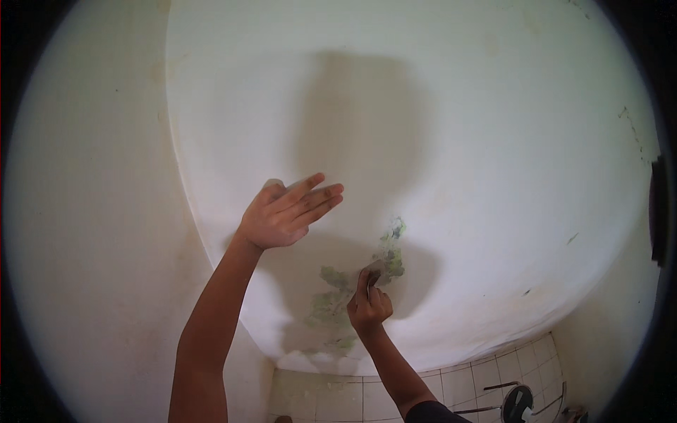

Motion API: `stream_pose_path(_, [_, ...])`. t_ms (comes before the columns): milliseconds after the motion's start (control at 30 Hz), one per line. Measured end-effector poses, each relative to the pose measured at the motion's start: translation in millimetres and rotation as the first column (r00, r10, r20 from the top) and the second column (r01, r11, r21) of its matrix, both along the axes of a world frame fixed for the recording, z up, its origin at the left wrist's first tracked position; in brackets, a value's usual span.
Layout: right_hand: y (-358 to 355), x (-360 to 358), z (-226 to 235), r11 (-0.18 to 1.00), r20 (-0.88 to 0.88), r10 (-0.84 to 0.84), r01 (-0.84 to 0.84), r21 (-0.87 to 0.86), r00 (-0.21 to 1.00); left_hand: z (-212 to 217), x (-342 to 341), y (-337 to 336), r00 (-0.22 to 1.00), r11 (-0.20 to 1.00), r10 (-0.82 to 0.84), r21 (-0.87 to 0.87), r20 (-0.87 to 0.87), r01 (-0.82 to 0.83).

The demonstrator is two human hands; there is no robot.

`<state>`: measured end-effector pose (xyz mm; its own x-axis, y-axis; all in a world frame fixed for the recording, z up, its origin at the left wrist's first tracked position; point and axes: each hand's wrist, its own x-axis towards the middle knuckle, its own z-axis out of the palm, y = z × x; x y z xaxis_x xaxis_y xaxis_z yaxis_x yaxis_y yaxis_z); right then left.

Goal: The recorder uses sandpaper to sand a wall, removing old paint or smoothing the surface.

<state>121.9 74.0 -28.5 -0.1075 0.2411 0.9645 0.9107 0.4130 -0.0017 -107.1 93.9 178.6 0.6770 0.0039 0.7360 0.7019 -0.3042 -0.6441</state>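
Two bare hands can be counted here, both raised in front of one whitish wall [508, 176]. With the right hand [369, 304], one small greyish flat piece [377, 266] is being pinched pretty tightly between thumb and index finger, with the other fingers curled in. That piece is held right at the green patches [393, 257], low-middle on the wall; whether the surface is actually being touched can't be told. At least three patches can be made out, but they kinda merge, so an exact count can't be given. The left hand [278, 217] is held open, up and to the left, three fingers stretched out and slightly spread. One stool [518, 404] with a round dark seat can be spotted at lower right, on the tiled floor [458, 384].
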Motion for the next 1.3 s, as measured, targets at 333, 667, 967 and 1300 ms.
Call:
stream_pose_path(333, [4.2, 17.8, 23.1, 0.969, -0.257, 0.231, -0.245, -0.027, 0.939, 3.7, 2.7, 0.3, 1.0, 1.0, -0.012, -0.017, 0.018, 0.013])
stream_pose_path(667, [-51.2, 21.0, 22.3, -0.312, -0.523, 0.216, -0.566, 0.763, -0.825, -0.6, 7.8, 0.1, 0.997, 1.0, -0.024, -0.004, 0.074, 0.024])
stream_pose_path(967, [-96.0, 42.9, 39.5, 0.46, -0.948, 0.121, -0.829, 0.318, -0.296, -2.7, 1.1, -2.5, 0.998, 0.999, -0.005, -0.037, 0.062, 0.007])
stream_pose_path(1300, [-136.0, 51.9, 62.4, 0.433, -0.892, 0.11, -0.787, 0.44, -0.438, -45.3, 64.5, -44.2, 0.864, 0.871, 0.042, -0.442, 0.502, 0.215])
